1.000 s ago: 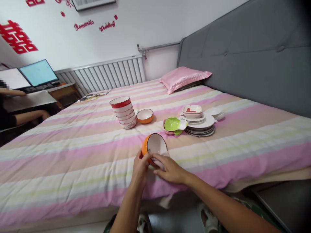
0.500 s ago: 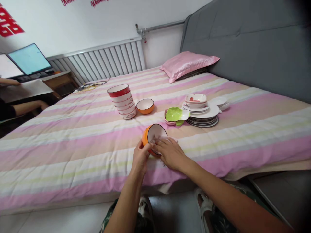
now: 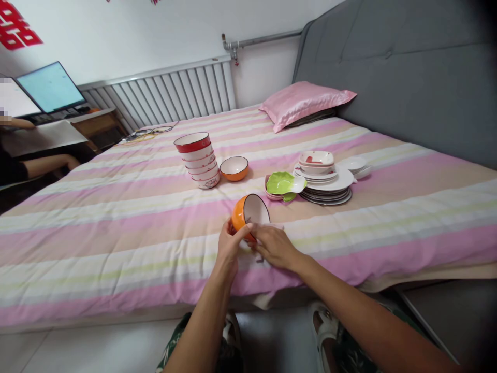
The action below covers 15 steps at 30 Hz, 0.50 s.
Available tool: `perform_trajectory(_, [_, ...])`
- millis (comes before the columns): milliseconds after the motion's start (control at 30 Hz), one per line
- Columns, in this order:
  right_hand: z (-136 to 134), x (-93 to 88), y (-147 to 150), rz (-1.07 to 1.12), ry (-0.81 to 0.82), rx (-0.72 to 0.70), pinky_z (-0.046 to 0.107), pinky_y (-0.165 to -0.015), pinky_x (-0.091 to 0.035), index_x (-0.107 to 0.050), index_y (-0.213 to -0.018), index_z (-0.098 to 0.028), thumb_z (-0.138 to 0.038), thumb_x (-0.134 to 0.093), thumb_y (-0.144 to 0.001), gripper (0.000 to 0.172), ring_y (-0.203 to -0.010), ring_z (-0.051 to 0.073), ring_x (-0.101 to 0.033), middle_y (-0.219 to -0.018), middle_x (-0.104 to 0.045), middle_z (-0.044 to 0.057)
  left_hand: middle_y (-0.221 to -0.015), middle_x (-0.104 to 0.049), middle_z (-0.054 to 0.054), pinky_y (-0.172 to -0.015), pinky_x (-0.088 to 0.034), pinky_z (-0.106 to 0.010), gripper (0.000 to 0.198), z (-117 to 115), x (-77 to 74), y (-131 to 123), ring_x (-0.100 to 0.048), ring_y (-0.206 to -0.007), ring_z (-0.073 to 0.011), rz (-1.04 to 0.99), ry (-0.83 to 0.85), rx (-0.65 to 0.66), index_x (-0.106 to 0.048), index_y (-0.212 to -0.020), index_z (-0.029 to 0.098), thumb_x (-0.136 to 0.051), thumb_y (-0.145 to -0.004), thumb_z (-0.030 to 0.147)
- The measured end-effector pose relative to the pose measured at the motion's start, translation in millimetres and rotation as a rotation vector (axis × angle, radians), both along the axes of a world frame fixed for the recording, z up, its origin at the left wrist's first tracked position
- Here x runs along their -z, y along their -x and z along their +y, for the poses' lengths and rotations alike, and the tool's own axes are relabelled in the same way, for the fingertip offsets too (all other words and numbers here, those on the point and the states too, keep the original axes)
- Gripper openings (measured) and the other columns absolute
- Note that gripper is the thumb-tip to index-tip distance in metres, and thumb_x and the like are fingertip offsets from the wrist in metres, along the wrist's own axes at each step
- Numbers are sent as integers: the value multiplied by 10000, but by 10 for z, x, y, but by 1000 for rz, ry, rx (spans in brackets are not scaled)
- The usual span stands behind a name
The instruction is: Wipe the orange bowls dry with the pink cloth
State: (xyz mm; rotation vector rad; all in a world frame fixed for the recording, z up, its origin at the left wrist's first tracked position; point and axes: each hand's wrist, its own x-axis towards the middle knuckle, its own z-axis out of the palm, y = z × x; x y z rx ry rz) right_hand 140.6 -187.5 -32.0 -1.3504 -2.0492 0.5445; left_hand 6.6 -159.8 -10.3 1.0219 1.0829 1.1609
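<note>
An orange bowl [image 3: 239, 210] with a white inside and dark rim is tilted on its side just above the bed's front edge, its opening turned to the right. My left hand [image 3: 230, 242] grips it from the left and below, thumb near the rim. At the lower rim is my right hand [image 3: 275, 247], with a pale cloth [image 3: 278, 226] partly showing under its fingers. Most of the cloth is hidden. Farther back, a second orange bowl [image 3: 234, 169] stands upright beside a stack of white and red patterned bowls [image 3: 202, 165].
Right of the bowls, a green leaf-shaped dish [image 3: 280, 183] lies on small dishes, beside stacked plates [image 3: 328, 194] topped by square bowls [image 3: 316, 159]. A pink pillow [image 3: 305, 101] is near the grey headboard [image 3: 392, 88]. Another person's arm [image 3: 46, 165] shows at left.
The held orange bowl has turned more onto its side, opening farther to the right. My right hand has moved from inside the bowl to its lower rim. The view has shifted slightly.
</note>
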Motion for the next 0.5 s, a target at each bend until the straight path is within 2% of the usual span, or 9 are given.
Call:
perform_trajectory(67, [-2,-54,33,140,35,41,316,-739,-483,-630,-961,-168,-275,-467,-915,201,-781,206,-661,-865,-716,77,-1017,-642,-74,-772,-468,-270,552,-6,32,-26,-598,-901,-188,20,-42,0,-612,-1056,148,-804,-567,316])
perform_trajectory(133, [-12,-106,92,318,67,59,271,-659,-480,-617,-928,-169,-271,-448,-920,198,-691,171,-647,-782,-699,41,-1022,-632,-75,-778,-472,-277,593,-27,33,-48,-595,-904,-191,43,-67,-16,-595,-1084,152,-818,-561,321])
perform_trajectory(233, [-45,-157,191,538,90,-10,277,-718,-504,-600,-1004,-160,-262,-475,-902,191,-798,172,-656,-871,-699,43,-1006,-630,-70,-789,-474,-281,598,-66,-12,-46,-596,-895,-190,21,-82,-46,-588,-1100,153,-813,-574,328])
perform_trajectory(300, [-76,-164,236,627,120,-86,313,-831,-499,-566,-1132,-167,-261,-554,-856,291,-962,197,-640,-1048,-684,63,-964,-637,-54,-759,-474,-266,578,-84,-41,-15,-600,-855,-177,0,-51,-58,-595,-1098,157,-800,-587,336])
perform_trajectory(367, [-105,-149,252,536,169,-115,338,-864,-490,-518,-1228,-185,-239,-570,-838,396,-994,213,-637,-1120,-670,69,-884,-635,-31,-690,-468,-242,555,-88,-45,32,-592,-774,-153,-2,1,-71,-606,-1077,155,-792,-588,339])
perform_trajectory(433, [-120,-117,242,336,189,-127,367,-866,-489,-458,-1309,-196,-211,-551,-838,480,-988,238,-648,-1129,-674,84,-820,-624,-17,-627,-453,-220,522,-83,-28,76,-575,-709,-133,-15,43,-85,-615,-1050,146,-780,-590,332])
perform_trajectory(500, [-113,-76,211,142,155,-144,393,-912,-469,-443,-1337,-193,-175,-510,-848,494,-1068,259,-624,-1214,-641,115,-796,-621,-15,-588,-441,-206,477,-71,-3,106,-568,-685,-126,-46,61,-99,-622,-1023,142,-758,-602,322])
